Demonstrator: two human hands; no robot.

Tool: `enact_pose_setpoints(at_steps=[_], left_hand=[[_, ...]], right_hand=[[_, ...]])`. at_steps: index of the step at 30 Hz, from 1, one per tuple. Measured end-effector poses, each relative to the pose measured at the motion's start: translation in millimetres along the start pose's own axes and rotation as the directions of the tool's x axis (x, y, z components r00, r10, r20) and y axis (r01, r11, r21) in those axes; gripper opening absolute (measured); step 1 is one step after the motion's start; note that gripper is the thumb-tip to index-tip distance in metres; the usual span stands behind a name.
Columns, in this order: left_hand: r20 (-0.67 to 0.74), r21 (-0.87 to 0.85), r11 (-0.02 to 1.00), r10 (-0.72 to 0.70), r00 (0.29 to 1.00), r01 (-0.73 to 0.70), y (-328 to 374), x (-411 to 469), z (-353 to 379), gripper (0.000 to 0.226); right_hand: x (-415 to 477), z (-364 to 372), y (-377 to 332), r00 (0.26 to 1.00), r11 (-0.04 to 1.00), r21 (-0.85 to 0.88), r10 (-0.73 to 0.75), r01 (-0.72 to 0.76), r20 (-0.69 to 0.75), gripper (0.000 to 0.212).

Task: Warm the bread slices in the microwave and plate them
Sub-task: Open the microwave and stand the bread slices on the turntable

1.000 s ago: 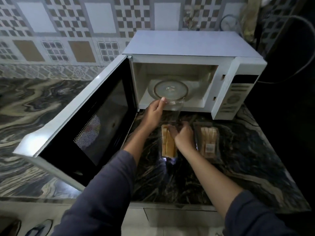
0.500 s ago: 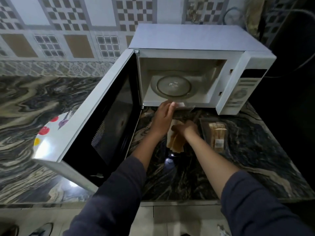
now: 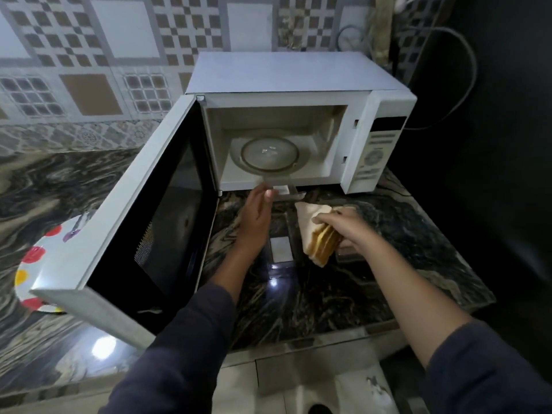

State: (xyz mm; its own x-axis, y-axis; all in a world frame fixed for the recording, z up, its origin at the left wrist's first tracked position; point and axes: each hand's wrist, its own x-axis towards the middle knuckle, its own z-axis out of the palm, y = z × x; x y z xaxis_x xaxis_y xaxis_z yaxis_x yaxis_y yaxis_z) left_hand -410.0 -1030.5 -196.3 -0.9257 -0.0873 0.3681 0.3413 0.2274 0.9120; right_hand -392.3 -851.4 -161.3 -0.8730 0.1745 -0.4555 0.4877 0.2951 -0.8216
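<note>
A person stands at a dark marbled worktop [image 3: 343,294], seen from a head-worn camera looking down. The right hand [image 3: 349,227] is lifted just above the worktop at about 3 o'clock from the centre of the view, its fingers [image 3: 325,218] closed around a stack of bread slices [image 3: 316,234]; the slices fan out below the grip, and one pale corner points up toward 11 o'clock. The left hand [image 3: 257,216] sits just beside it at 9 o'clock, fingers loosely open and gripping nothing, their tips near the front lip of the microwave [image 3: 283,76].

The microwave stands at 12 o'clock with its door [image 3: 119,222] swung wide to the left. Inside, the glass turntable [image 3: 270,155] is bare: no bread is in the cavity yet. On the worktop between the hands lies a clear bread wrapper [image 3: 280,249] with a white label; it looks empty, though glare makes this hard to confirm. Part of another clear pack [image 3: 346,253] shows under the right hand, and its contents are hidden. At 8 o'clock a white plate [image 3: 30,264] with red and yellow spots lies mostly behind the door, with nothing visible on it.

Likely risks: the slices are pinched at one end only, so the outer ones could slip and drop onto the worktop on the way in. The stack could also catch the cavity's lower lip. Later, the open door covers the plate, so reaching it means closing the door first.
</note>
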Motion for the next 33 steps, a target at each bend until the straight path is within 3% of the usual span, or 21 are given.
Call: enact_pose_setpoints(at_steps=[7,11,16,23,26,29,33], left_hand=[[0.052,0.056,0.997,0.046,0.998,-0.049,-10.5,-21.8,3.7,0.038],[0.025,0.029,0.997,0.073,0.997,-0.074,-18.5,-37.9,2.1,0.042],[-0.081,0.171,0.977,-0.112,0.990,0.124,-55.0,-18.7,-7.0,0.035],[-0.061,0.539,0.783,-0.333,0.941,0.312,-114.9,21.9,-5.4,0.040],[-0.041,0.702,0.670,-0.303,0.952,0.243,-122.1,29.6,-1.3,0.050],[0.014,0.833,0.535,-0.274,0.962,0.141,-122.9,30.9,2.6,0.067],[0.010,0.878,0.464,-0.264,0.964,0.118,-124.2,30.8,4.5,0.062]], right_hand=[[-5.5,-33.2,-8.5,0.982,0.998,-0.022,-0.054,0.050,-0.183,0.042],[12.1,-37.7,-27.8,0.973,0.993,0.024,-0.111,0.118,-0.203,0.050],[61.9,-34.2,-68.7,0.971,0.985,-0.011,-0.169,0.170,-0.166,0.059],[154.4,-0.2,-121.1,0.952,0.958,-0.190,-0.250,0.216,-0.176,0.049],[185.3,15.4,-136.1,0.960,0.943,-0.260,-0.249,0.209,-0.132,0.028],[211.9,33.3,-148.1,0.951,0.930,-0.281,-0.281,0.237,-0.127,0.031],[236.0,46.7,-165.2,0.926,0.885,-0.389,-0.340,0.257,-0.162,0.045]])
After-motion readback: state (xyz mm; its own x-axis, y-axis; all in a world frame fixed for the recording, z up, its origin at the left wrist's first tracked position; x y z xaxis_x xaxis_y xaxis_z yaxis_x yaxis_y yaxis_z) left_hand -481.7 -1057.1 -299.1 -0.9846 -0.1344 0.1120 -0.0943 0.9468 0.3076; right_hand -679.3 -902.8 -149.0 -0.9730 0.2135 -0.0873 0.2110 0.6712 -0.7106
